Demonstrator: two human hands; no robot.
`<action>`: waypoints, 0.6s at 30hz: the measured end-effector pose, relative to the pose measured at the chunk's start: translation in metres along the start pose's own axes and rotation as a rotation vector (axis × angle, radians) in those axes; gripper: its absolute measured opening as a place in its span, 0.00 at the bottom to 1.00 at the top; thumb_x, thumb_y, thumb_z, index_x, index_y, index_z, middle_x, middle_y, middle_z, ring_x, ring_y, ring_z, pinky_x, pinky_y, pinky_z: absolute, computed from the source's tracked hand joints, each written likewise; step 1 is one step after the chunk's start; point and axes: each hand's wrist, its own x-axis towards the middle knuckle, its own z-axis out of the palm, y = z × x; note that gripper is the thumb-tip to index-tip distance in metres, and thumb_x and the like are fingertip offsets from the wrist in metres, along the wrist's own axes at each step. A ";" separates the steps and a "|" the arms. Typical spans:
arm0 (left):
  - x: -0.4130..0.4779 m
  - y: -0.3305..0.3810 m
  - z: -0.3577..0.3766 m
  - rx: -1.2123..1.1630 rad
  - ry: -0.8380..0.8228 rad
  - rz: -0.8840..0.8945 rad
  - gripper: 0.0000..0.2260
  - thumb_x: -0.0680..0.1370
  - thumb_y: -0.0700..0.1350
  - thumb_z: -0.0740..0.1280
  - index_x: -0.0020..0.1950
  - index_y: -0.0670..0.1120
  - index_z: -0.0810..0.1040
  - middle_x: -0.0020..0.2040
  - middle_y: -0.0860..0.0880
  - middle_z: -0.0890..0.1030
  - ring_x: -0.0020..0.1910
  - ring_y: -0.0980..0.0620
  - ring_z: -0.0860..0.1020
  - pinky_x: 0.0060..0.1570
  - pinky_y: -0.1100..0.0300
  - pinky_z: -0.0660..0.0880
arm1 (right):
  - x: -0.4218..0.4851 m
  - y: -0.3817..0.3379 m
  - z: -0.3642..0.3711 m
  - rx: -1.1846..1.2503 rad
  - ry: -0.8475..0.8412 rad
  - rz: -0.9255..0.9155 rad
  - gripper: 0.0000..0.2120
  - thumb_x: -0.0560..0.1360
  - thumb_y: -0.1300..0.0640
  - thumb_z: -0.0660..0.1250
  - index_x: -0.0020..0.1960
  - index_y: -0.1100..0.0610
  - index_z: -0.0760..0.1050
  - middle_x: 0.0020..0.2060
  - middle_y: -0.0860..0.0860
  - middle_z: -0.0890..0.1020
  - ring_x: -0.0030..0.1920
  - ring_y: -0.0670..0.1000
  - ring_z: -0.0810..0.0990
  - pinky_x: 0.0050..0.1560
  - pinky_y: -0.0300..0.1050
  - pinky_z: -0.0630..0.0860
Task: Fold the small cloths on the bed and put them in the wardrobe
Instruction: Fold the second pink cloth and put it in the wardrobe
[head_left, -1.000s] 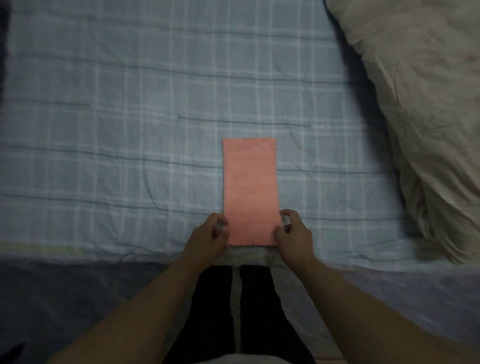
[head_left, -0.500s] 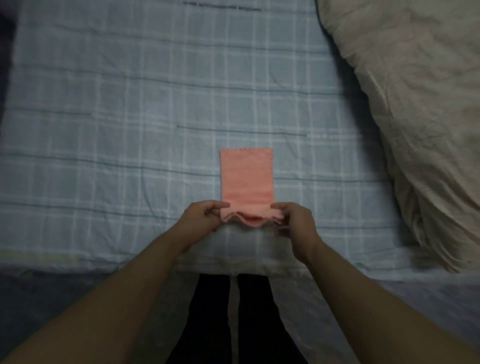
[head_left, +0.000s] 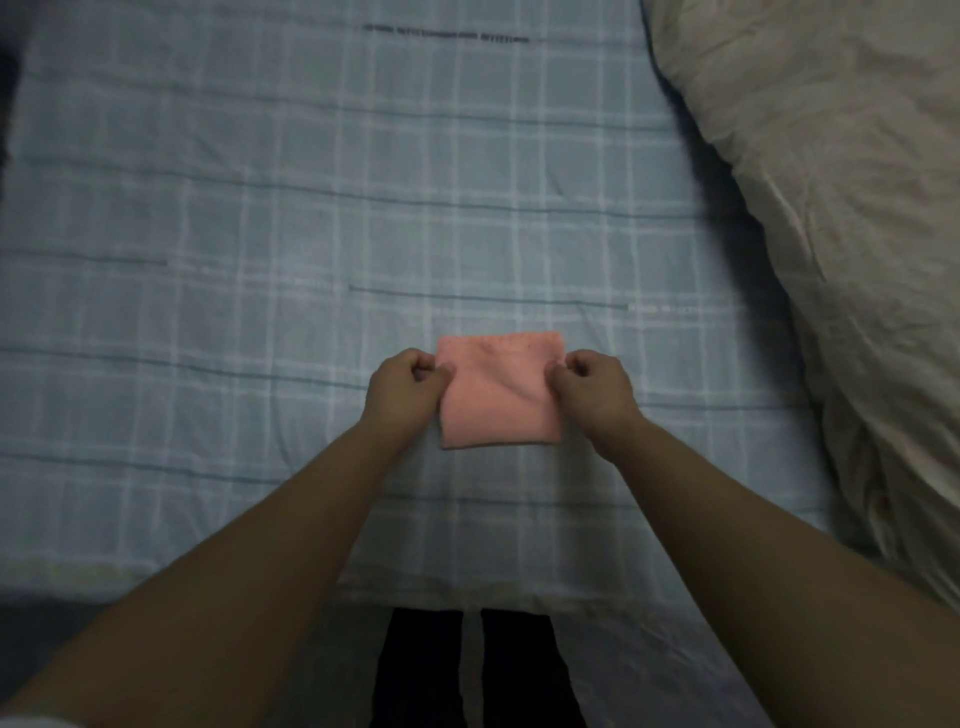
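Pale blue checked sheeting is covering the bed (head_left: 260, 270) across most of the view, and a crumpled beige duvet (head_left: 831, 218) is bulging along its right side. Near the front of the mattress a small pink cloth (head_left: 498, 415) is lying flat as a squarish rectangle. Its near edge is looking rounded like a fold, and its far edge is showing a stitched hem. The left hand (head_left: 402, 387) is pinching the cloth's left edge near the far corner, with thumb and curled fingers clamped on the fabric. The right hand (head_left: 592, 387) is gripping the right edge the same way. Dark trouser legs (head_left: 421, 670) are showing below the bed's edge. The wardrobe is not appearing anywhere in view.

Judging from this, the fold is being finished rather than begun, and the weak point is alignment. A soft diagonal ridge is running through the top layer beside the right hand. If the hands are releasing before it is smoothed, it is likely to be pressed in. The upper layer could also slide askew on the lower one, since the mattress is giving underneath. Lifting by the free corners alone could let the cloth fall open on the way to the wardrobe.
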 end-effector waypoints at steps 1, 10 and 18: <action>0.004 0.000 0.002 0.034 0.015 -0.003 0.08 0.77 0.51 0.73 0.42 0.49 0.79 0.37 0.54 0.80 0.35 0.59 0.76 0.37 0.62 0.69 | 0.006 -0.001 0.002 -0.025 0.002 -0.009 0.14 0.74 0.53 0.68 0.37 0.63 0.76 0.29 0.52 0.76 0.32 0.51 0.73 0.36 0.46 0.71; 0.010 0.002 0.014 0.094 0.182 0.023 0.08 0.76 0.51 0.73 0.49 0.49 0.77 0.41 0.51 0.80 0.41 0.51 0.79 0.41 0.58 0.73 | 0.027 -0.005 0.010 -0.203 0.048 -0.003 0.07 0.77 0.54 0.67 0.44 0.57 0.73 0.36 0.50 0.77 0.39 0.52 0.74 0.36 0.42 0.65; -0.014 0.019 0.040 0.030 -0.072 0.230 0.05 0.75 0.49 0.64 0.48 0.51 0.77 0.34 0.52 0.81 0.33 0.55 0.78 0.36 0.59 0.73 | -0.005 -0.022 0.045 -0.092 -0.174 -0.297 0.05 0.76 0.63 0.62 0.48 0.56 0.76 0.38 0.50 0.80 0.37 0.50 0.75 0.38 0.40 0.65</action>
